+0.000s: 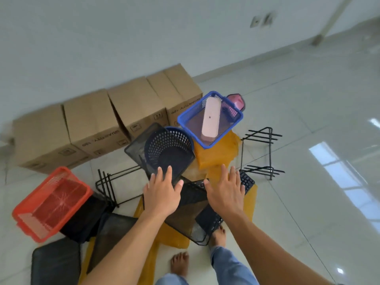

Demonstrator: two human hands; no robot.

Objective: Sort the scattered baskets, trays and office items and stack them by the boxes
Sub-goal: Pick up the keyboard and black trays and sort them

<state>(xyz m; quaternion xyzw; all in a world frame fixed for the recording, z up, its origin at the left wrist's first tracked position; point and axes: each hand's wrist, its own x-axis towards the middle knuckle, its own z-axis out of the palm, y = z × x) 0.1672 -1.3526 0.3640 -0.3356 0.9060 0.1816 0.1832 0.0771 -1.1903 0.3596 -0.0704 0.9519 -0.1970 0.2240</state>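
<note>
Glossy white tile floor (308, 103), pale wall (123, 27) behind. Clock bearings are taken from the midpoint between left hand (162, 190) and right hand (226, 192). Row of cardboard boxes (92, 122) along the wall foot, 10 to 12 o'clock. Blue basket (186, 120) at 12 to 1 o'clock, tilted, propped on yellow sheeting (216, 157), just beside the end box; a pale pink block (210, 118) lies inside it. Round basket (168, 147), dark and perforated, at 11 o'clock, tipped on its side against a black mesh tray (134, 146). Red basket (26, 219) at 9 o'clock, tilted, near the leftmost box. Wire rack (269, 153) at 2 o'clock; second rack (107, 182) at 9 to 10 o'clock. Keyboard (247, 179) at 3 o'clock, partly hidden by the right hand. Further mesh trays (185, 217) at 6 to 8 o'clock. Left hand: palm down, fingers straight and spread wide, holding nothing, fingertips over the near edge of the round basket; contact cannot be told. Right hand: palm down, spread wide, holding nothing, above keyboard and sheeting. Bare feet (180, 264) at 6 o'clock.
</note>
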